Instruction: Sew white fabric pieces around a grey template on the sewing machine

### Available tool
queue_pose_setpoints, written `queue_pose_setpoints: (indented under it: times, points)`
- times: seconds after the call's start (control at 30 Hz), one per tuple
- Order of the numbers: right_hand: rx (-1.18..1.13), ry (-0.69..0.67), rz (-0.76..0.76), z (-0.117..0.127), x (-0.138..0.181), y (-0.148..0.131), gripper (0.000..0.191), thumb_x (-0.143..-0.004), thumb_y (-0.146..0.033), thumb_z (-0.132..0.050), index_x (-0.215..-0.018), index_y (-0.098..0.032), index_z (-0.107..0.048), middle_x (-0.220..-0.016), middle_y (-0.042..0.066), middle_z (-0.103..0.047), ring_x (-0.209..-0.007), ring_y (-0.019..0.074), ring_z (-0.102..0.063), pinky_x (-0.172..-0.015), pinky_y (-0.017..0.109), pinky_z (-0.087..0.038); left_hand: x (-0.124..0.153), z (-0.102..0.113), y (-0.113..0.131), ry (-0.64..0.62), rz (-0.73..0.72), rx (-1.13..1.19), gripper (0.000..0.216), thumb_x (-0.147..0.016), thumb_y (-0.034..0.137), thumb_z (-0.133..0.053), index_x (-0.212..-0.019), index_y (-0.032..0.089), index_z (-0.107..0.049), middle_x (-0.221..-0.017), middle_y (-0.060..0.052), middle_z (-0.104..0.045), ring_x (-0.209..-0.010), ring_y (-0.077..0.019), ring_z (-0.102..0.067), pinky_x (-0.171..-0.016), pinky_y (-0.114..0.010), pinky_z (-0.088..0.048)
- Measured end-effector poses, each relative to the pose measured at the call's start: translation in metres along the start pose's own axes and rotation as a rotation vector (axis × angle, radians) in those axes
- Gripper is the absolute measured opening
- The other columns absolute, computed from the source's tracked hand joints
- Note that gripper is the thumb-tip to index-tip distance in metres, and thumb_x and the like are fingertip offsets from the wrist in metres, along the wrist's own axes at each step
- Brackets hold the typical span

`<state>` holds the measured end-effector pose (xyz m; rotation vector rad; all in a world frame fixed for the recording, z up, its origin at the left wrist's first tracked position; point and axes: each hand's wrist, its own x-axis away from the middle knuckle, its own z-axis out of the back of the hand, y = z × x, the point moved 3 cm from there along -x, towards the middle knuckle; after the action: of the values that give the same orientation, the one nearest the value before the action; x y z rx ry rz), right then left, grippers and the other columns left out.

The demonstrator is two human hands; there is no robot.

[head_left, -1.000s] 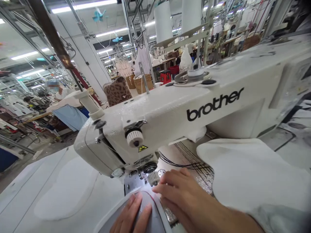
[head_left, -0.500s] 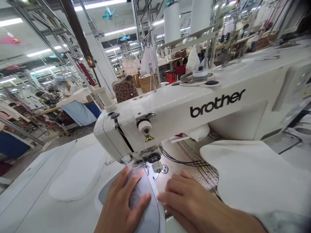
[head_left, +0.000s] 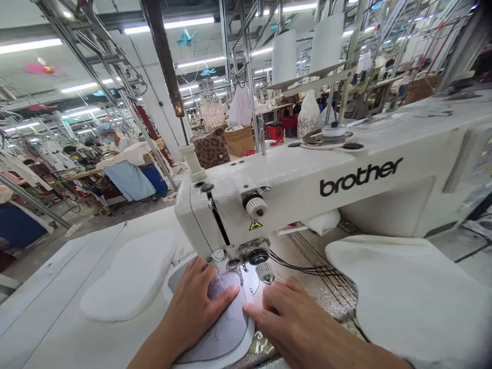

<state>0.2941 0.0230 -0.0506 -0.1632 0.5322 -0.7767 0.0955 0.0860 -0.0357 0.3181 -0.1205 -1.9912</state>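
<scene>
Left hand (head_left: 194, 307) lies flat, fingers spread, pressing a curved, smooth fabric panel (head_left: 226, 333) at the sewing machine's (head_left: 292, 189) 6 o'clock; right hand (head_left: 295, 320), open, fingertips at panel's edge, gripping nothing. Soft foam pad (head_left: 128, 274) at 9 o'clock.

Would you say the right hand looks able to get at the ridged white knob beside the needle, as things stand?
Probably yes: the right hand lies just below the ridged white knob, and nothing shows between them, so the way looks free.
</scene>
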Motion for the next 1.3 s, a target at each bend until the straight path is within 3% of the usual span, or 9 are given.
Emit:
queue_pose_setpoints:
  times: [0.3, 0.4, 0.5, 0.6, 0.83, 1.0, 1.17, 1.3]
  points:
    - [0.057, 0.113, 0.106, 0.001, -0.004, 0.001, 0.026, -0.088, -0.004, -0.048, -0.105, -0.021, -0.060, -0.079, 0.000, -0.056, -0.070, 0.0148, -0.048, -0.070, 0.030, -0.033, 0.000, 0.001, 0.000, 0.106, -0.086, -0.010, 0.033, -0.088, 0.052, -0.058, -0.084, 0.020, -0.067, -0.087, -0.008, -0.069, -0.086, -0.0272, -0.064, -0.074, -0.043, -0.054]
    - [0.057, 0.140, 0.104, 0.002, -0.004, 0.000, 0.023, -0.089, -0.005, -0.049, -0.100, -0.022, -0.061, -0.077, -0.001, -0.055, -0.069, 0.0142, -0.047, -0.069, 0.030, -0.032, 0.004, 0.004, 0.004, 0.127, -0.274, 0.057, 0.019, -0.091, 0.037, -0.058, -0.100, 0.022, -0.067, -0.091, -0.006, -0.069, -0.087, -0.0222, -0.065, -0.076, -0.037, -0.055]
    - [0.061, 0.139, 0.089, 0.003, -0.004, 0.000, 0.022, -0.092, -0.008, -0.048, -0.101, -0.022, -0.061, -0.077, 0.000, -0.056, -0.070, 0.0145, -0.048, -0.068, 0.029, -0.032, 0.008, 0.008, 0.011, 0.057, -0.495, 0.171, 0.020, -0.092, 0.021, -0.057, -0.111, 0.026, -0.063, -0.111, -0.004, -0.068, -0.102, -0.0174, -0.063, -0.092, -0.031, -0.051]
    - [0.063, 0.108, 0.073, 0.004, -0.004, 0.000, 0.019, -0.095, -0.012, -0.046, -0.102, -0.022, -0.062, -0.078, 0.000, -0.056, -0.070, 0.0146, -0.048, -0.068, 0.030, -0.032, 0.011, 0.013, 0.015, 0.006, -0.575, 0.233, 0.022, -0.089, 0.019, -0.059, -0.111, 0.025, -0.063, -0.117, -0.005, -0.067, -0.107, -0.0183, -0.062, -0.101, -0.034, -0.047]
    - [0.083, 0.044, 0.012, 0.006, -0.007, 0.001, 0.013, -0.096, -0.017, -0.050, -0.096, -0.023, -0.062, -0.079, -0.001, -0.055, -0.071, 0.0147, -0.048, -0.070, 0.030, -0.032, 0.010, 0.012, 0.013, 0.005, -0.490, 0.166, 0.017, -0.091, 0.023, -0.060, -0.106, 0.026, -0.067, -0.114, -0.004, -0.069, -0.101, -0.0182, -0.066, -0.094, -0.034, -0.052]
    - [0.104, 0.032, 0.005, 0.010, -0.014, 0.003, 0.010, -0.094, -0.016, -0.053, -0.094, -0.023, -0.060, -0.079, -0.001, -0.056, -0.071, 0.0152, -0.048, -0.071, 0.030, -0.031, 0.006, 0.007, 0.008, 0.101, -0.445, 0.146, 0.015, -0.090, 0.027, -0.061, -0.103, 0.028, -0.069, -0.107, -0.003, -0.072, -0.101, -0.0182, -0.067, -0.094, -0.033, -0.052]
    - [0.122, 0.070, -0.006, 0.001, -0.017, 0.012, 0.014, -0.094, -0.019, -0.052, -0.103, -0.025, -0.060, -0.080, 0.000, -0.056, -0.074, 0.0178, -0.048, -0.074, 0.032, -0.031, 0.001, 0.007, 0.008, 0.119, -0.379, 0.153, 0.013, -0.091, 0.026, -0.061, -0.101, 0.027, -0.070, -0.091, 0.000, -0.074, -0.088, -0.0165, -0.067, -0.080, -0.028, -0.055]
    - [0.129, 0.064, 0.032, -0.001, -0.016, 0.012, 0.022, -0.092, -0.015, -0.051, -0.110, -0.024, -0.059, -0.080, -0.001, -0.057, -0.070, 0.0162, -0.047, -0.073, 0.032, -0.032, 0.002, 0.009, 0.011, 0.061, -0.457, 0.201, 0.020, -0.093, 0.018, -0.055, -0.103, 0.028, -0.070, -0.104, -0.002, -0.072, -0.093, -0.0144, -0.067, -0.085, -0.027, -0.053]
